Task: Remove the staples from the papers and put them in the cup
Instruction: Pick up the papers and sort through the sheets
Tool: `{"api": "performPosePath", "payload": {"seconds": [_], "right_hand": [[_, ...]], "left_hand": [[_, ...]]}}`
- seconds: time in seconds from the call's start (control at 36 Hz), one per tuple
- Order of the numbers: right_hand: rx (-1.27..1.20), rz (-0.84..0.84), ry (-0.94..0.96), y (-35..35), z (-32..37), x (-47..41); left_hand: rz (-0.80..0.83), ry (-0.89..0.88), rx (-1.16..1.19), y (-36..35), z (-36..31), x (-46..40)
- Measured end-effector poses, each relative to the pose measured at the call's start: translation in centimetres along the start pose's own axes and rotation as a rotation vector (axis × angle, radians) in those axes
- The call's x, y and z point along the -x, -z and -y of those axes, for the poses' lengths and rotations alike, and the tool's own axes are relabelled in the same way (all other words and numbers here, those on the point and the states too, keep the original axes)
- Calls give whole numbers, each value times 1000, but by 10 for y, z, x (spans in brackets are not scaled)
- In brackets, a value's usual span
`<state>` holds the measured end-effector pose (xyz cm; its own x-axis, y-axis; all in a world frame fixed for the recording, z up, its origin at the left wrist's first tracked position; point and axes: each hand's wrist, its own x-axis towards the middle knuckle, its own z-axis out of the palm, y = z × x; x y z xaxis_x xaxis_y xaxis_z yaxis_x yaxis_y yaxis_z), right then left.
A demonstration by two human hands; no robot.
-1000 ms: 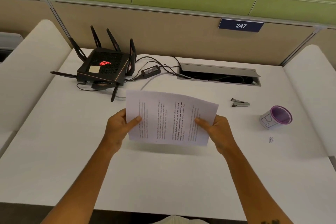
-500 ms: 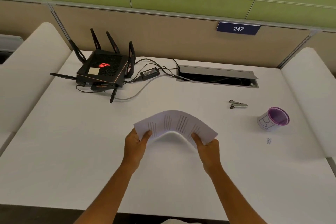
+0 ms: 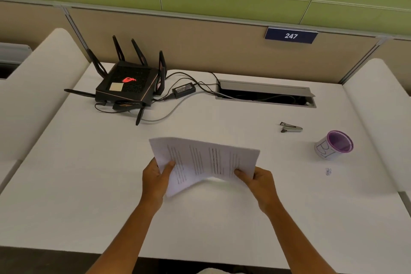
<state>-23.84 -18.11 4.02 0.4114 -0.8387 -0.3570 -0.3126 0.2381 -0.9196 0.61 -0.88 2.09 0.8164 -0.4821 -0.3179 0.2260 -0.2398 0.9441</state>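
I hold a set of printed white papers [image 3: 204, 162] low over the middle of the white desk [image 3: 89, 184], turned sideways and bowed. My left hand [image 3: 155, 180] grips their left edge, thumb on top. My right hand [image 3: 259, 181] grips the right edge. A metal staple remover [image 3: 290, 128] lies on the desk to the right, apart from both hands. Further right stands a white cup [image 3: 333, 145] with a purple rim and inside. A tiny pale bit [image 3: 328, 171] lies in front of the cup; I cannot tell what it is.
A black router [image 3: 127, 84] with antennas sits at the back left, with a power brick [image 3: 183, 90] and cables running to an open cable tray [image 3: 265, 94]. White side panels [image 3: 378, 107] flank the desk. A beige partition with sign 247 [image 3: 291, 35] closes the back.
The papers came down from an upright, flat hold toward the desk and bent. Both hands moved lower and nearer together, then spread a little, still gripping the edges.
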Motion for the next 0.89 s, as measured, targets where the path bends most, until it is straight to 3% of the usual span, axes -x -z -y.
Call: {"api": "performPosePath", "payload": {"seconds": [0.14,0.33,0.53,0.61,0.75,0.89], "right_hand": [[-171,143,-5,12,21,-3],[-415,229,-33,-10,44,3],[-409,71,-38,-47,59,11],[-382,-21,-59,-47,63,7],[-238,-32,0,-28,71,-3],[-64,35,51,-14,82,-11]], "left_hand": [[-35,46,34,9,3,3],[-50,142,272,-1,0,21],[49,188,428,-32,-1,44],[9,167,354,-34,-1,42],[-6,17,176,-15,-15,20],[177,-110,-58,-8,-35,-9]]}}
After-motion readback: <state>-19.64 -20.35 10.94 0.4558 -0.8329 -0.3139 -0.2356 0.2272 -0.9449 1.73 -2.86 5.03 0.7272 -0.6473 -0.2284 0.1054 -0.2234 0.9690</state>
